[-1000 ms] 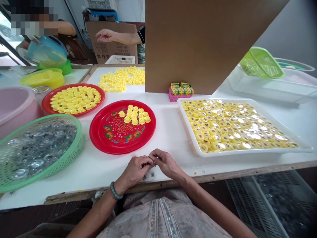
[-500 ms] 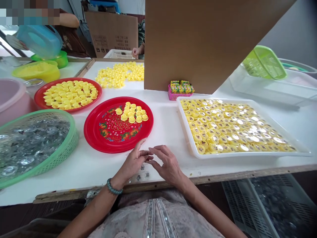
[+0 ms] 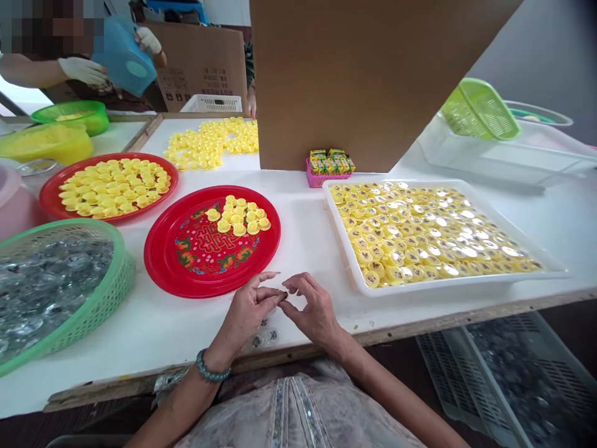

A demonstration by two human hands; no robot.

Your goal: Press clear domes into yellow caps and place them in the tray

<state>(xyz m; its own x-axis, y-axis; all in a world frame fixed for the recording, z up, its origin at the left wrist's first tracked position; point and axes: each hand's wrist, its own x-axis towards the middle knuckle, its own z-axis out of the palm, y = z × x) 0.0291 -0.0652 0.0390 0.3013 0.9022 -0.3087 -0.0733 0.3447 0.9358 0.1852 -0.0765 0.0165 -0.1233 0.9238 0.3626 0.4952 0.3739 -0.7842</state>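
Just in front of the red tray (image 3: 161, 274), my left hand (image 3: 249, 311) and my right hand (image 3: 313, 311) meet fingertip to fingertip. The thumb and forefinger of my left hand pinch something small and dark, too small to name. My right hand's curled fingers close on the same spot, and its grip is partly hidden. Below the hands, several clear round pieces (image 3: 272, 336) with dark centres lie on the table. Small yellow hat-shaped pieces (image 3: 239, 214) sit together on the red tray's far right part.
At left, a green basket (image 3: 100, 305) holds clear pieces; another red tray (image 3: 49, 196) holds yellow pieces. A white tray (image 3: 347, 249) of clear-topped yellow pieces stands right. Behind are a cardboard panel (image 3: 354, 81) and a pink basket (image 3: 321, 181). A gloved co-worker tilts a blue jug (image 3: 124, 56).
My left thumb and forefinger have closed into a pinch against my right fingertips. The co-worker's blue jug has moved right and tilted. The view has shifted slightly.
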